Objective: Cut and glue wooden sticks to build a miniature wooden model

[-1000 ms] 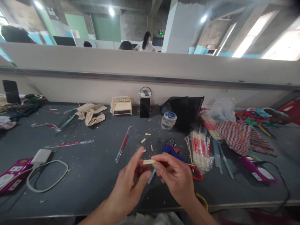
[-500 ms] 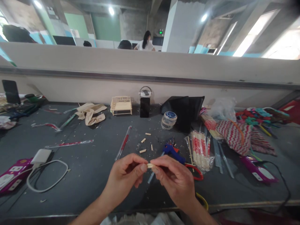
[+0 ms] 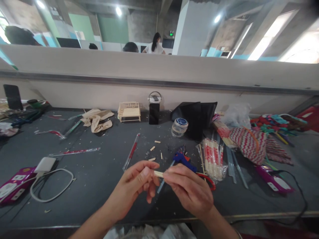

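Both my hands meet above the near edge of the dark table (image 3: 99, 186). My right hand (image 3: 189, 191) pinches a short pale wooden stick (image 3: 158, 173) between thumb and fingertips. My left hand (image 3: 136, 187) has its fingers curled, with thumb and forefinger touching the stick's left end. Several short cut wooden bits (image 3: 152, 148) lie on the table just beyond my hands. A wrapped chopstick (image 3: 131, 152) lies diagonally beside them.
A blue glue gun (image 3: 183, 159), a red-handled tool (image 3: 206, 179) and a pack of wrapped chopsticks (image 3: 213, 157) lie right of my hands. A small wooden model bed (image 3: 129, 111), a black bottle (image 3: 154, 109) and a lidded jar (image 3: 179, 127) stand farther back. A white cable (image 3: 50, 186) lies at left. People sit beyond the partition.
My left hand went from spread open beside the stick to pinching its left end. Both hands stayed in about the same place.
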`<state>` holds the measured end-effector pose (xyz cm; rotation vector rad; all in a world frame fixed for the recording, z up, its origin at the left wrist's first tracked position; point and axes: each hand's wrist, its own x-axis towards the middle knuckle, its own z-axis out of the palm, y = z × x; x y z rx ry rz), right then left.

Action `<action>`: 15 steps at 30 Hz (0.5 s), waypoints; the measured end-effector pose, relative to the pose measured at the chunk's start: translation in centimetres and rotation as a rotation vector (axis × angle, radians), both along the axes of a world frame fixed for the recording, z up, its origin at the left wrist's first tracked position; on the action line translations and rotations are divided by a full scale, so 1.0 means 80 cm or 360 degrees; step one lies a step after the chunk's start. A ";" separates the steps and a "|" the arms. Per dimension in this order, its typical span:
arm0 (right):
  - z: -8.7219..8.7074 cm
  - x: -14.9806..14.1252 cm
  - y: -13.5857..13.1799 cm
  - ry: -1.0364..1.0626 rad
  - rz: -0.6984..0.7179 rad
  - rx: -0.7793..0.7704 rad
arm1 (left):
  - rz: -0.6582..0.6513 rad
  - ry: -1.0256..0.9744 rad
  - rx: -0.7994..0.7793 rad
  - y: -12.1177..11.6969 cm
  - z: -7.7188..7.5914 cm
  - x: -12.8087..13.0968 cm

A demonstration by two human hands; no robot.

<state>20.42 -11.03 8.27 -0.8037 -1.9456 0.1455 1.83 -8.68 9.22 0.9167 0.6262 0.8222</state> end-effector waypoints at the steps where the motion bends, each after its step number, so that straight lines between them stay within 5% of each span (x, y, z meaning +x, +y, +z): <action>1: -0.001 0.000 0.000 -0.0022 0.0012 0.0021 | -0.0014 0.0028 0.0008 0.000 0.000 0.000; 5: -0.007 -0.005 -0.001 -0.0026 -0.0018 -0.0055 | 0.0081 0.0142 0.0110 -0.001 -0.004 0.002; 10: -0.006 -0.008 -0.004 0.0237 -0.0125 -0.0479 | 0.0214 0.0192 0.0177 -0.002 -0.010 0.002; 15: 0.000 -0.014 -0.004 0.0268 -0.0173 -0.0508 | 0.0266 0.0260 0.0246 -0.006 -0.013 0.004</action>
